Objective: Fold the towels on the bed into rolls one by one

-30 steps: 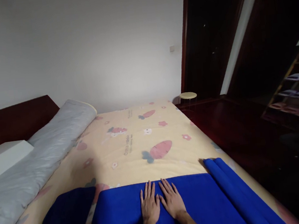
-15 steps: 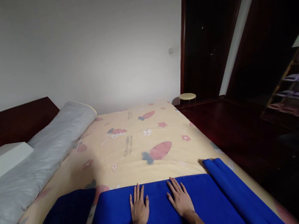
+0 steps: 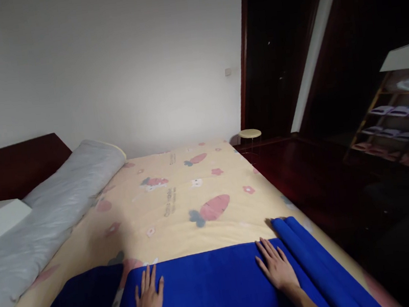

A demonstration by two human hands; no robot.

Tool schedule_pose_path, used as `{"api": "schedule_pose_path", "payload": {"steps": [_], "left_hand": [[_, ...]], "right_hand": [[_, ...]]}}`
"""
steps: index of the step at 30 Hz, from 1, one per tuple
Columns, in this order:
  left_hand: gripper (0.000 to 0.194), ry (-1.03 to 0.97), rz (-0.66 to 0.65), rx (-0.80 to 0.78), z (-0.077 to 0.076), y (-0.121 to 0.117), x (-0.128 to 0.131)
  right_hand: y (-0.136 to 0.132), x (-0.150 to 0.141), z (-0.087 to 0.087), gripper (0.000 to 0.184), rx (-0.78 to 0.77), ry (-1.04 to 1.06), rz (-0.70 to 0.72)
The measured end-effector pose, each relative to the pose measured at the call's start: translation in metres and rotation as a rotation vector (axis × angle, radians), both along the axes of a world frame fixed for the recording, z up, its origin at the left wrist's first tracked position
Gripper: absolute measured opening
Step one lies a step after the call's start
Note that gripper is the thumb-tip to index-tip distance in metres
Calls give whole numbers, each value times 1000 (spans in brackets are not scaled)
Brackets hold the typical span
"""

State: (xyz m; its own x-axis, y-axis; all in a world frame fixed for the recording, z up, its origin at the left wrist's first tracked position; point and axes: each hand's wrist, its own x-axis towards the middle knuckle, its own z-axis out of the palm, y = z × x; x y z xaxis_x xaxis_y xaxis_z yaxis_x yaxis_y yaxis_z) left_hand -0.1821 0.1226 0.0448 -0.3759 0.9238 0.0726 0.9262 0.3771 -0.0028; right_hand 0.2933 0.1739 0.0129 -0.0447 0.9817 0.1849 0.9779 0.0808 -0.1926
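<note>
A blue cloth [image 3: 212, 285] lies spread flat on the bed, its far edge nearly straight. My left hand [image 3: 149, 297] rests palm down near the cloth's left edge, fingers apart. Toward the right side, my right hand [image 3: 277, 266] presses flat on the same cloth with its fingers spread, close to a long blue rolled or folded strip [image 3: 313, 264]. To the left of the cloth sits a separate dark blue rounded piece [image 3: 79, 305]. Neither hand grips anything. The near part of the cloth runs out of view.
The bed's patterned sheet [image 3: 179, 191] stretches to the wall. A grey bolster-like bundle [image 3: 65, 194] and a white box-like object [image 3: 0, 221] lie along the left by the headboard [image 3: 17, 165]. A round stool [image 3: 249, 133], a dark door [image 3: 278, 56] and a slipper rack [image 3: 392, 117] stand beyond.
My hands have slid apart over the blue cloth, the left one leftward and the right one rightward. The view has turned slightly right.
</note>
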Motion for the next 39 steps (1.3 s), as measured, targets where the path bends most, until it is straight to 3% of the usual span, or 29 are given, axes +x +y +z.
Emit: {"api": "schedule_pose_path", "payload": {"steps": [4, 8, 13, 17, 20, 23, 28, 31, 34, 37, 39], "left_hand": [[60, 23, 128, 43, -9, -6, -46], [59, 33, 73, 61, -13, -13, -82], [63, 30, 115, 40, -10, -11, -91], [57, 43, 82, -55, 5, -8, -85], [55, 133, 46, 5, 17, -8, -60], [54, 145, -16, 66, 21, -10, 1], [53, -122, -364, 28, -2, -26, 145], [51, -239, -481, 13, -18, -44, 197], [52, -255, -509, 32, -24, -61, 197], [52, -228, -446, 33, -21, -73, 160], [52, -194, -314, 17, -18, -78, 125]], "right_hand": [[2, 37, -9, 71, 18, 11, -48], [3, 54, -20, 74, 51, 57, -44], [3, 57, -33, 72, 117, 58, -30], [8, 58, -31, 76, 97, 28, -22], [8, 42, -17, 77, 101, 4, -99], [-4, -6, 2, 70, 134, 16, -107], [-51, -115, 16, 60, -20, 142, 201], [-76, -143, 16, 55, -111, 194, 338], [-86, -129, 15, 55, -123, 197, 315], [-87, -93, 10, 59, -75, 170, 231], [-89, -68, 2, 60, -11, 145, 170]]}}
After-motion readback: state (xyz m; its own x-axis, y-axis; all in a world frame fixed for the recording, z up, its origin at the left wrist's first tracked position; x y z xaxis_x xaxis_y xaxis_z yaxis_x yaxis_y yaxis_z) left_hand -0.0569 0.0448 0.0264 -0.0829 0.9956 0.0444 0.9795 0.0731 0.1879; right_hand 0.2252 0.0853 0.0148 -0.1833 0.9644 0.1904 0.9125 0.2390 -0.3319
